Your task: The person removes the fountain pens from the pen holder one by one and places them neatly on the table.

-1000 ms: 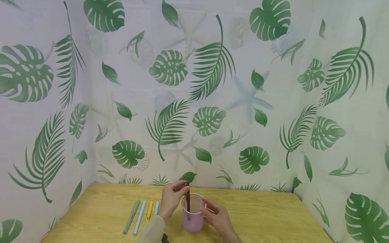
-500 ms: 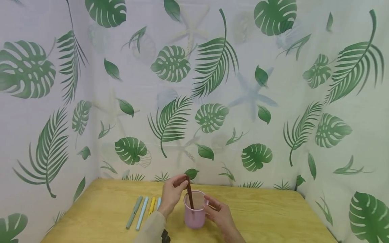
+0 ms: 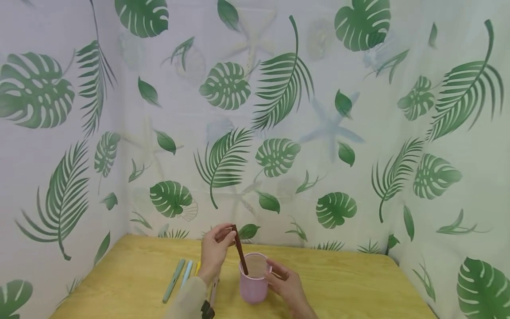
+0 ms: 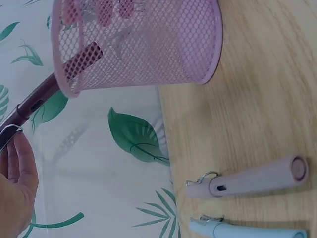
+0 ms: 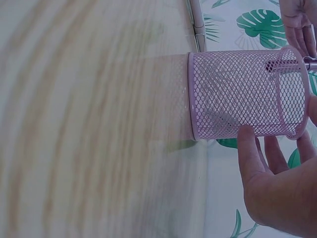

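My left hand (image 3: pixel 214 250) pinches a dark maroon pen (image 3: pixel 240 250) by its upper, clip end. The pen leans, top to the left, and its lower tip is inside the mouth of a pink mesh pen holder (image 3: pixel 253 291). Through the mesh in the left wrist view, the tip (image 4: pixel 89 57) shows just past the rim. My right hand (image 3: pixel 287 283) holds the pen holder at its right side, a finger (image 5: pixel 247 148) on the mesh and others near the rim. The holder stands upright on the table.
On the wooden table (image 3: pixel 338 283), left of the holder, lie a sage green pen (image 3: pixel 173 281), a light blue pen (image 3: pixel 186 272), a yellow pen (image 3: pixel 198 268) and a pinkish-grey pen (image 4: pixel 252 178). My left forearm partly covers them. Leaf-patterned cloth (image 3: pixel 279 110) stands behind the table.
My left hand has moved up and left, drawing the maroon pen higher out of the holder and tilting it further left. My right hand keeps its hold on the holder.
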Demonstrator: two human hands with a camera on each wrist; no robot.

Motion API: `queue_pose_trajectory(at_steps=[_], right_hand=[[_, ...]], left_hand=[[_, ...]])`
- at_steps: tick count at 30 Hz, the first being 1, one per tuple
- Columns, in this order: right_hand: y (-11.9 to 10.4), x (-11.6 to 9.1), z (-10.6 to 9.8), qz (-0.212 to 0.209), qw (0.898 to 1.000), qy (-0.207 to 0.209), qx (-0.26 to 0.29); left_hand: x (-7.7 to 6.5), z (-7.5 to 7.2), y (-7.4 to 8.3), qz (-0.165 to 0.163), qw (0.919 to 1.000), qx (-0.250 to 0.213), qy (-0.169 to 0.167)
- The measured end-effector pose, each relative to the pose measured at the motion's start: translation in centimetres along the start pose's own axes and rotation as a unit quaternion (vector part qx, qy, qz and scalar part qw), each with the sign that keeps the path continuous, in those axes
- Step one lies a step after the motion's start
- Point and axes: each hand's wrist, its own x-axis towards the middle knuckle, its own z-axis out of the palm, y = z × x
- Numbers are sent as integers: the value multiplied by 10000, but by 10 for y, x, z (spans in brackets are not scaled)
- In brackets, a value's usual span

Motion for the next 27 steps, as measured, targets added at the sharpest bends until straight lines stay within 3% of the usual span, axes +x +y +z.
queue_pose_trajectory(at_steps=[18,27], right_hand=[[2,2,-2,94,9999,-13,-113],[-1,-1,-1,125,9999,13,-61]], left_hand=[[9,-19,21,650,9965,39,516],[11,-31,21,487,9975,175,486]])
